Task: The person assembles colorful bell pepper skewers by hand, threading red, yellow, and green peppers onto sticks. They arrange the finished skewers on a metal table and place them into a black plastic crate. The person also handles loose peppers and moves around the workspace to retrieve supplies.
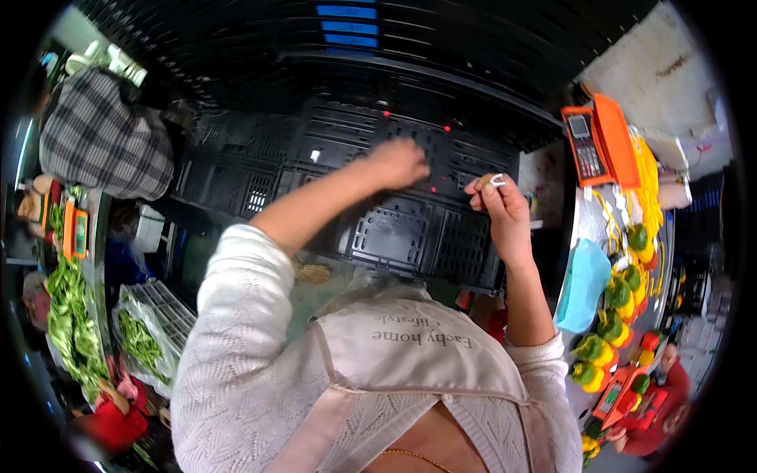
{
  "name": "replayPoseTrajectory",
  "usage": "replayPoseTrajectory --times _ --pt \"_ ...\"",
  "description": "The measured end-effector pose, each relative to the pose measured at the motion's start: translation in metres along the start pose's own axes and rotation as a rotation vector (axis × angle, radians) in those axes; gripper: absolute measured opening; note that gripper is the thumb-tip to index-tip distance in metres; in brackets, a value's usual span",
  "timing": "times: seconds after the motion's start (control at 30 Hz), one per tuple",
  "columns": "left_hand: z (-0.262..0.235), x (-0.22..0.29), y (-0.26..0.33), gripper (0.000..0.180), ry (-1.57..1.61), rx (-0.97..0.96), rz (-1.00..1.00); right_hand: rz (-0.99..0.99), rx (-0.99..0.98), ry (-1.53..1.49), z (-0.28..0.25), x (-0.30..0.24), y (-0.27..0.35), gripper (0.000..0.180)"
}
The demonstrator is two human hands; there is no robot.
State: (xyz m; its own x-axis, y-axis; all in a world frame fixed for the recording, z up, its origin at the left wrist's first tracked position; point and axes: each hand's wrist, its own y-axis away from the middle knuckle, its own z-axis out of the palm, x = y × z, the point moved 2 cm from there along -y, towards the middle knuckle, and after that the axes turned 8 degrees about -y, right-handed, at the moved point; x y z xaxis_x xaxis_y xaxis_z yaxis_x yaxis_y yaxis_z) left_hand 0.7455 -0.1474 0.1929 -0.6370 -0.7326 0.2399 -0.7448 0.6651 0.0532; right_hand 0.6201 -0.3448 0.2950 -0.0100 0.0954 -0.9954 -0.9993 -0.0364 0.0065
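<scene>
Nearest the lens, a beige cloth apron with a wide bib and pale straps (410,351), worn over a white knitted cardigan with a lacy pattern (236,370); a thin gold neck chain (418,457) just under the lower edge; above these, both forearms raised in front of a stack of black perforated plastic crates (410,229); left hand (398,163) lifted against the crate wall, fingers curled inward and blurred, whether gripping anything impossible to tell; right hand (498,206) held up beside it, apart from the left, thumb and forefinger pinched shut on a small white clip-like piece (497,181), the piece thus sitting at the fingertips in front of the upper crate, its exact kind too small to make out; off to the right, a narrow counter bearing an orange electronic scale with a grey keypad (599,142), a light blue flat plastic tray (583,285) and a row of packed green, yellow and red peppers (623,315); a second orange scale (623,394) lower down, near another person in a red sleeve (670,410); on the left, bunches of leafy green vegetables (71,323), clear plastic bags holding more greens (146,339), and a person in a grey checked shirt (102,134) farther back.
</scene>
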Motion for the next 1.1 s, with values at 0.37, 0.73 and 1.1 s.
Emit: replayPoseTrajectory --times 0.37,0.73,1.1 --pt "-0.038 0.022 0.051 0.051 0.153 -0.168 -0.089 -0.049 0.04 0.206 -0.002 -0.044 0.005 0.018" --pt "-0.038 0.095 0.153 0.03 0.339 -0.376 0.12 0.117 -0.471 0.558 -0.031 -0.064 0.018 0.015" --pt "-0.055 0.09 0.145 0.027 0.417 -0.351 0.094 -0.363 -1.106 0.877 0.032 0.117 -0.002 0.019"
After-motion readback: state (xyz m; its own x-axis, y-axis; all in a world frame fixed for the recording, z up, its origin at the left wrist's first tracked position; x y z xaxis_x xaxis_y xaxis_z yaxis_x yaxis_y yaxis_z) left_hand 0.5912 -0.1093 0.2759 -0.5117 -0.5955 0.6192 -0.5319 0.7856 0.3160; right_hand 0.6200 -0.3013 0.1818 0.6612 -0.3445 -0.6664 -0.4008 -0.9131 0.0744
